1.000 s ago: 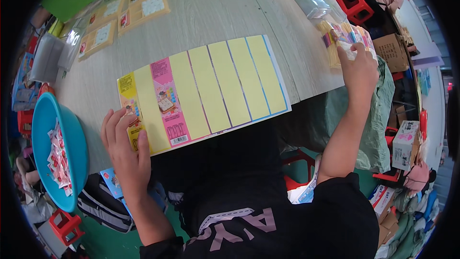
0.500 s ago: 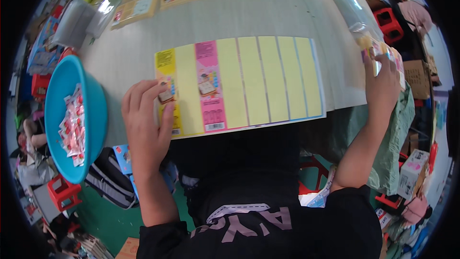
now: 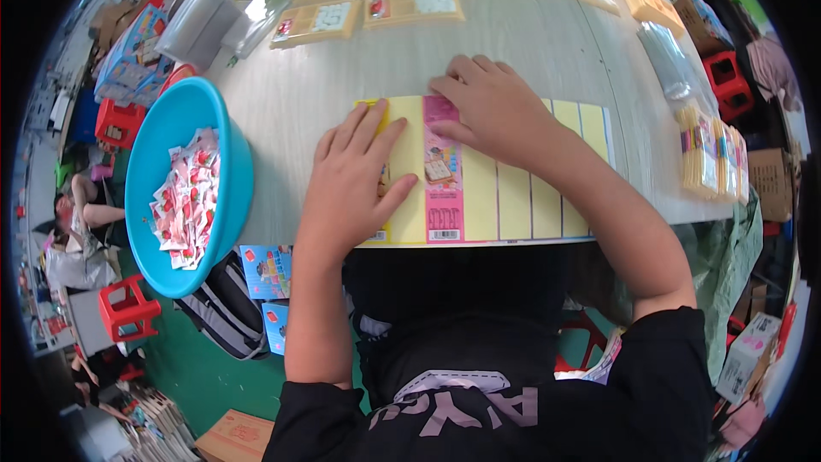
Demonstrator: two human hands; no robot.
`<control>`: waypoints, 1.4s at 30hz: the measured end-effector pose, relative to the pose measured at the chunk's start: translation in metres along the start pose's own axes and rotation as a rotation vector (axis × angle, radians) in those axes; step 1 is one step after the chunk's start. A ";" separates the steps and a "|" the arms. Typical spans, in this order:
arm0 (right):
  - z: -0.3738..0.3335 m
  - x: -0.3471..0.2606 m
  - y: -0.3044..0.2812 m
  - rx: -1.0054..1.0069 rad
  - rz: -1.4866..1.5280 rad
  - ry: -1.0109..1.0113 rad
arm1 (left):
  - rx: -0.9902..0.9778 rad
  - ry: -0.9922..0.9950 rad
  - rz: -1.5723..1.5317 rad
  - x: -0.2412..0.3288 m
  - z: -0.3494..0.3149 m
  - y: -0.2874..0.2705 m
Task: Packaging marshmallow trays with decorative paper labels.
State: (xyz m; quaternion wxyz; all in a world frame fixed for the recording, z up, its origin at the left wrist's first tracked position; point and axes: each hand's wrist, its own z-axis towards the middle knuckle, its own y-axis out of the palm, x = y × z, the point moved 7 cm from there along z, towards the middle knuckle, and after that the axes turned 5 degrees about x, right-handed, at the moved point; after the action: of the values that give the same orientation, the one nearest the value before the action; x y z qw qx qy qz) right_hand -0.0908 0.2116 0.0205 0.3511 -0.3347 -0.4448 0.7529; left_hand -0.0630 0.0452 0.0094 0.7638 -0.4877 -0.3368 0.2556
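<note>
A pale yellow sheet (image 3: 515, 197) divided by thin lines lies along the near table edge. On it are a yellow printed strip (image 3: 383, 109) at the left end and a pink printed strip (image 3: 443, 186) further right. My left hand (image 3: 352, 173) rests flat over the yellow strip with its fingers spread, covering most of it. My right hand (image 3: 496, 109) reaches across the sheet to the pink strip's upper end. Its thumb lies at the strip, apart from the bent fingers beyond the sheet's far edge. Nothing shows in its grip, though the fingertips are partly hidden.
On the left stands a blue basin (image 3: 242, 180) of small pink-and-white packets (image 3: 190, 197). Several compartmented trays (image 3: 415, 4) line the far side. Bundled strips (image 3: 710, 154) stand at the right edge, below clear plastic sleeves (image 3: 667, 60). Clear bags (image 3: 201, 21) lie far left.
My right hand has left the bundled strips at the right and come over the pink strip. My left hand remains on the yellow strip. The whole view has shifted.
</note>
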 end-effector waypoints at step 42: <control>-0.004 0.008 0.006 0.003 0.159 0.025 | 0.007 -0.013 0.017 0.002 0.006 0.002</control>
State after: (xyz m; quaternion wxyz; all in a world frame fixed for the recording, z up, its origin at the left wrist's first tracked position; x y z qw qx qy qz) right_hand -0.0932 0.2175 0.0125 0.2962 -0.3776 -0.4115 0.7748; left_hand -0.0667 0.0507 0.0098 0.7612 -0.4861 -0.3365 0.2666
